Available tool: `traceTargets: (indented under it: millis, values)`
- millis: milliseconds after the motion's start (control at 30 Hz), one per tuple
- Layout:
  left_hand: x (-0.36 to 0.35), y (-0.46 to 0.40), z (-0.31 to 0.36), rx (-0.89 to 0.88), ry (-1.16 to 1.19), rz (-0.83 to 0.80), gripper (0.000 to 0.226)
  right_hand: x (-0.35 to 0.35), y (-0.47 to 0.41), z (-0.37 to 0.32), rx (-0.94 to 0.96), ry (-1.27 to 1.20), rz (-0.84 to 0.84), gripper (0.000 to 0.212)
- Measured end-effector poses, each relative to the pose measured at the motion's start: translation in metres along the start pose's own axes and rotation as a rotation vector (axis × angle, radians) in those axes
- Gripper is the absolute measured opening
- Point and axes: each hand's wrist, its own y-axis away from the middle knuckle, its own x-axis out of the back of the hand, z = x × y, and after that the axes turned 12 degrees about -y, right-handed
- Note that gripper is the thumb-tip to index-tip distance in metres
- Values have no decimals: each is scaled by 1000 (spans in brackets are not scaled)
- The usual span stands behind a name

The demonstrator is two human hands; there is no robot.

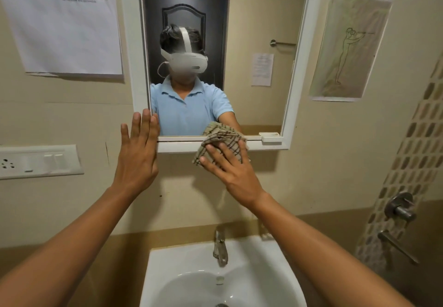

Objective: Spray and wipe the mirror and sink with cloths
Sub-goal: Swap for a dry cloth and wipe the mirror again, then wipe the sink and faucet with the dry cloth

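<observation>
The single head-worn wide-angle camera is facing the wall straight on, sitting close, taking in the mirror at 12 o'clock and the sink at 6 o'clock.

Warm, dim, even indoor light with a yellowish cast. Soft shadows lie under the mirror frame and beside the arms. Wide-angle distortion bends the frame's edges. The sink gleams faintly; the lower right looks smeared and blurred.

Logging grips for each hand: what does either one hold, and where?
Right hand presses the checked cloth, fingers spread over its middle, against the mirror frame. Left hand holds nothing.
</observation>
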Motion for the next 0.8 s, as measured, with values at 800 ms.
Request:
traceTargets:
  millis: [800]
  values:
    - [-84, 228, 132, -101, 205, -635, 73, -3, 219, -89, -1270, -809, -124, 56]
